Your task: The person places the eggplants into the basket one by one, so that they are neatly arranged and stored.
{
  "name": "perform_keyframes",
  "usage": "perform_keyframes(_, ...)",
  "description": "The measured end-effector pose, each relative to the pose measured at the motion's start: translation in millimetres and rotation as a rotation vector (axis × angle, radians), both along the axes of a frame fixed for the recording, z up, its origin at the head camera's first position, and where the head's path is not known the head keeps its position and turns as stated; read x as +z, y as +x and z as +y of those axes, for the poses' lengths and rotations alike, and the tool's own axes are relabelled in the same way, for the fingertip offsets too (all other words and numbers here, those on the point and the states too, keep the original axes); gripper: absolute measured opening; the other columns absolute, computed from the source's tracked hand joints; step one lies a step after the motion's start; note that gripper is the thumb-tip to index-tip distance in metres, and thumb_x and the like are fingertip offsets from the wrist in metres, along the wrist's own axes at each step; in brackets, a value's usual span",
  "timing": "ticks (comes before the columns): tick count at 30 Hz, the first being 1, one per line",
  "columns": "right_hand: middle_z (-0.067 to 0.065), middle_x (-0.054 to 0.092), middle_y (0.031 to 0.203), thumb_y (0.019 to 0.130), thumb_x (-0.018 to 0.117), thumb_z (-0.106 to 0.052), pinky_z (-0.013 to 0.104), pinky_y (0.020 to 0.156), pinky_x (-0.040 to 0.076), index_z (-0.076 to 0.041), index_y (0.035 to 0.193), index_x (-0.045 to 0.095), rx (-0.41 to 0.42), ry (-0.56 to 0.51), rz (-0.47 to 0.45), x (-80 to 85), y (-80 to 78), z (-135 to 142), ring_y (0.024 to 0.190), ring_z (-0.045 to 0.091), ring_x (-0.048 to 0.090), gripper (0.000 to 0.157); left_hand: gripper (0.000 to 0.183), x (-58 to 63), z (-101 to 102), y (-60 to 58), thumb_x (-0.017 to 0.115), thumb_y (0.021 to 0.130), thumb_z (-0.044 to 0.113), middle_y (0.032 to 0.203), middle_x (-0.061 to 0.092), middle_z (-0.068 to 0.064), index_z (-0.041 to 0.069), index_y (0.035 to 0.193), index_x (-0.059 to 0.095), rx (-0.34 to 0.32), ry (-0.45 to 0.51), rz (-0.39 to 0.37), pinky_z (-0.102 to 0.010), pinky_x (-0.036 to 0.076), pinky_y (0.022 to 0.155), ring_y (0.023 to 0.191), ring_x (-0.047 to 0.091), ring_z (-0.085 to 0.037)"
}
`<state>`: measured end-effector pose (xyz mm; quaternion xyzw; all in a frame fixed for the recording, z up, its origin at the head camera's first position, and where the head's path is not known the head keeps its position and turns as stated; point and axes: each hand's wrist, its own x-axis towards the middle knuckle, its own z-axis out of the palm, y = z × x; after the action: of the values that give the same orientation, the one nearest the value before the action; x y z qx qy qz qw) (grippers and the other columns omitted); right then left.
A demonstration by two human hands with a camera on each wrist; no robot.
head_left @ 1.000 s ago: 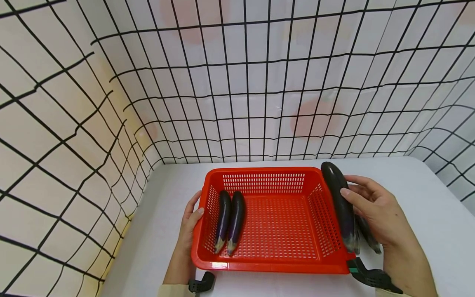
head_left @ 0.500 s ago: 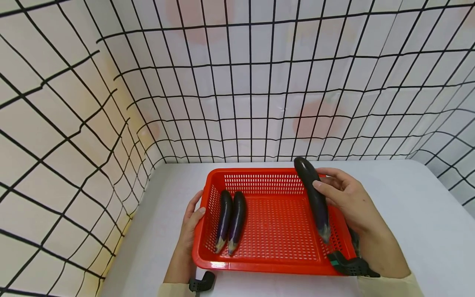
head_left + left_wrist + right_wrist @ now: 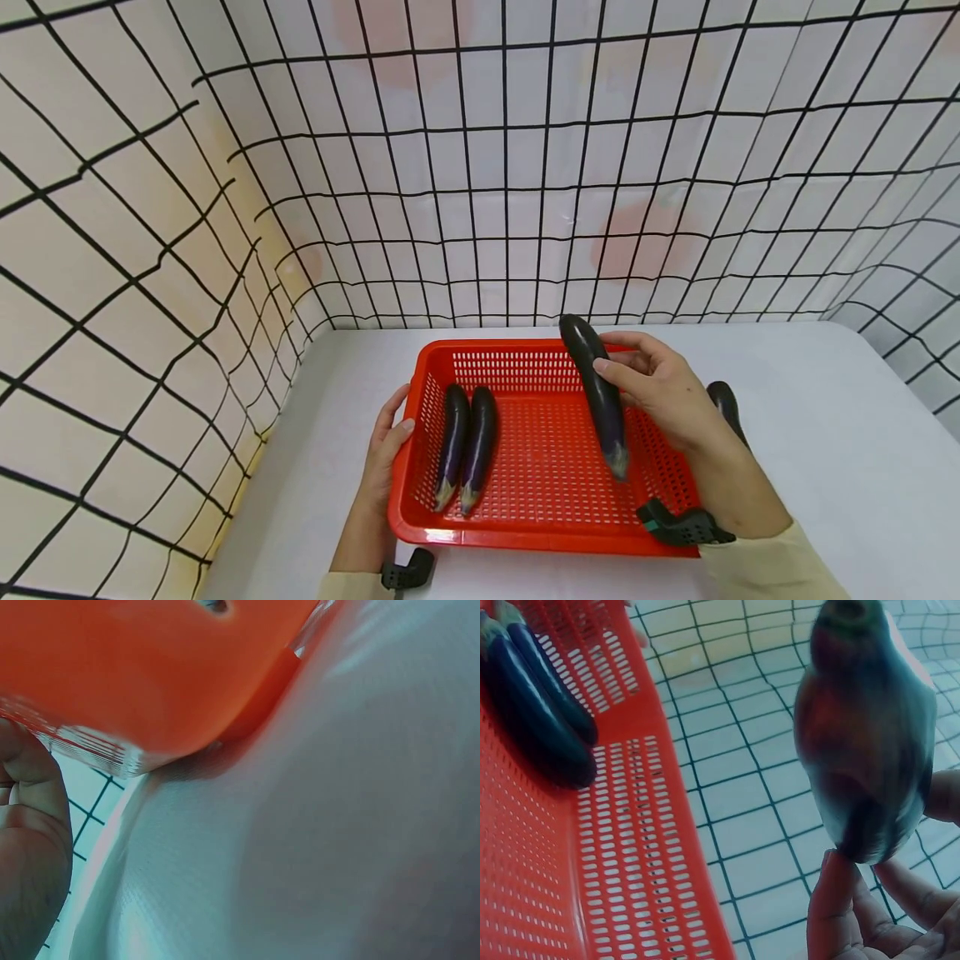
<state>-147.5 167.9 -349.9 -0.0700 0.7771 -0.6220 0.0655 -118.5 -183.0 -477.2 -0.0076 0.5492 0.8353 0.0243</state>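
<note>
Eggplant point(image 3: 602, 404) was pinched in the right hand point(image 3: 663, 390) above the red basket point(image 3: 525, 540), right of the inside pair point(image 3: 479, 442), long axis kinda slanted, stem end nearer; basket's left side was gripped by the left hand point(image 3: 384, 446).

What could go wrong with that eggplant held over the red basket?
The glossy raised eggplant might slip, as the right hand pinches it only between thumb and fingers. Dropped from there, it could knock the pair of eggplants lying in the red basket. The left hand holds just one side, so a bump opposite might shift the basket.
</note>
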Motion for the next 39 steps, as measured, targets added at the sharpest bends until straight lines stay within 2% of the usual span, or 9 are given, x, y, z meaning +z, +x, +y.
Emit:
perform_keyframes(6,0.020,0.064,0.122,0.099,0.066,-0.024,0.030,0.079,0.062,-0.006,0.148,0.044,0.011,0.007,-0.017,0.7,-2.0,-9.5,0.091,0.012,0.071,0.056,0.060,-0.5,-0.4,0.7,0.053,0.101,0.019,0.153,0.051,-0.012,0.027,0.157,0.034,0.002,0.004,0.003,-0.049,0.057,0.097,0.130,0.062,-0.035)
perform_keyframes(10,0.024,0.063,0.124,0.099,0.065,-0.022,0.030,0.079,0.062,-0.005,0.149,0.044,0.022,-0.003,-0.021,2.2,-4.2,-16.3,0.091,0.011,0.071,0.057,0.063,-1.7,-0.7,0.3,0.053,0.101,0.018,0.153,0.050,-0.013,0.025,0.159,0.031,-0.001,0.007,0.007,-0.049,0.057,0.097,0.130,0.061,-0.037)
perform_keyframes(14,0.021,0.064,0.122,0.099,0.066,-0.022,0.031,0.081,0.063,-0.005,0.149,0.044,0.030,-0.005,-0.043,1.9,-7.3,-23.8,0.089,0.011,0.071,0.057,0.066,-2.7,-0.6,-0.4,0.054,0.100,0.017,0.153,0.050,-0.013,0.022,0.161,0.027,0.000,0.006,0.011,-0.050,0.056,0.098,0.131,0.060,-0.039)
perform_keyframes(24,0.023,0.063,0.122,0.098,0.067,-0.026,0.039,0.087,0.064,-0.009,0.146,0.049,0.044,0.068,-0.073,-0.6,-10.5,-49.0,0.086,0.019,0.074,0.054,0.066,-2.3,0.1,-1.1,0.054,0.100,0.018,0.152,0.051,-0.013,0.023,0.160,0.029,0.016,0.005,-0.006,-0.049,0.057,0.097,0.130,0.061,-0.038)
perform_keyframes(33,0.025,0.059,0.126,0.096,0.070,-0.022,0.041,0.084,0.065,-0.008,0.146,0.048,0.072,0.021,-0.112,-5.7,-15.2,-69.0,0.085,0.021,0.075,0.056,0.062,-1.7,-0.8,-0.2,0.053,0.101,0.019,0.151,0.052,-0.013,0.025,0.159,0.031,-0.004,0.007,0.004,-0.049,0.057,0.097,0.129,0.063,-0.036)
perform_keyframes(39,0.025,0.063,0.120,0.096,0.070,-0.020,0.041,0.082,0.065,-0.008,0.146,0.047,0.086,-0.006,-0.139,-10.8,-18.9,-78.3,0.083,0.021,0.076,0.056,0.061,-1.2,-1.2,-0.3,0.053,0.101,0.021,0.153,0.051,-0.012,0.027,0.158,0.033,-0.006,0.008,0.009,-0.048,0.057,0.096,0.129,0.063,-0.034)
